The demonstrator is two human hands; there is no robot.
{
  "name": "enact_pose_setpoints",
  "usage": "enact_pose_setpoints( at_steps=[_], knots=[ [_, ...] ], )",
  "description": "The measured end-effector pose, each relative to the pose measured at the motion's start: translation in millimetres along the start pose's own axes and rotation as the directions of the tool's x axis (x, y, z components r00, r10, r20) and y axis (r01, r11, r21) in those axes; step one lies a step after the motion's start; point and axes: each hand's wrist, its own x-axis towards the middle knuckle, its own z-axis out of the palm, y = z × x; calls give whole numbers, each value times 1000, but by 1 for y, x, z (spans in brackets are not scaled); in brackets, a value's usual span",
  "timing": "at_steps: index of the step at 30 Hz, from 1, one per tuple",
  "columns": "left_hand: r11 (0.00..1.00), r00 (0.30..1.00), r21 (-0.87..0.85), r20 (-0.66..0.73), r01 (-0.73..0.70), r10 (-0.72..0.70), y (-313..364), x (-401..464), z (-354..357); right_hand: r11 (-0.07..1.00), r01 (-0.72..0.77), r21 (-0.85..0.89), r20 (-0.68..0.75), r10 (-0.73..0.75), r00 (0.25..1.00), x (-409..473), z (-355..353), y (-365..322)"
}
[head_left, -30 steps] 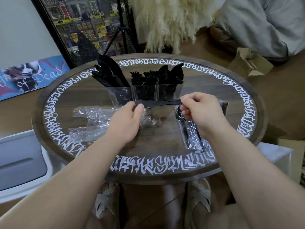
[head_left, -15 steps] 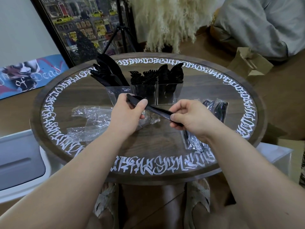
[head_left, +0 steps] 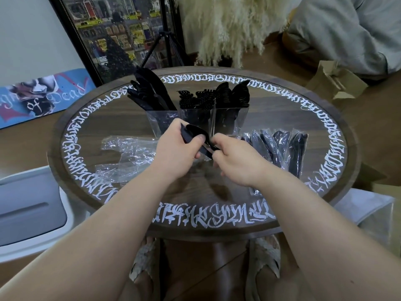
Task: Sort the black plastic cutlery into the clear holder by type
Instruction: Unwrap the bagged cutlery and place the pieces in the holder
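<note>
Both hands are meeting over the middle of the round wooden table [head_left: 338, 118], just in front of the clear holder [head_left: 225, 120]. The left hand [head_left: 175, 153] is gripping a small bundle of black cutlery [head_left: 195, 135], thumb pressed across the top of it, with a rounded spoon bowl sticking up past the thumb toward the holder. The right hand [head_left: 236, 161] is pinching the near end of the same bundle, fingers curled in under the handles; how many pieces it is holding is hard to tell, since the black shapes are merging together.

The holder is standing upright with three compartments: knives [head_left: 149, 94] are leaning out of the left one, forks [head_left: 195, 99] are filling the middle, and spoons [head_left: 235, 94] are standing in the right one. To the right of the hands, wrapped cutlery packets [head_left: 286, 148] are lying side by side on the table. To the left, crumpled clear wrappers [head_left: 128, 157] are lying spread out beside the left wrist.
</note>
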Motion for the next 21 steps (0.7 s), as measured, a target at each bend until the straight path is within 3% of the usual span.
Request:
enact_pose_setpoints(
  at_steps=[5,14,21],
  knots=[
    [1000,1000,-2,5,-10,10,3,-2,-3,997,69,42,-129,-63,990,4,4,-4],
    [1000,1000,-3,15,-18,18,5,-4,-9,991,116,59,-241,-99,965,10,9,-8],
    [998,997,11,42,-62,61,6,-6,-14,990,64,127,-341,-17,940,15,3,-10]
  ],
)
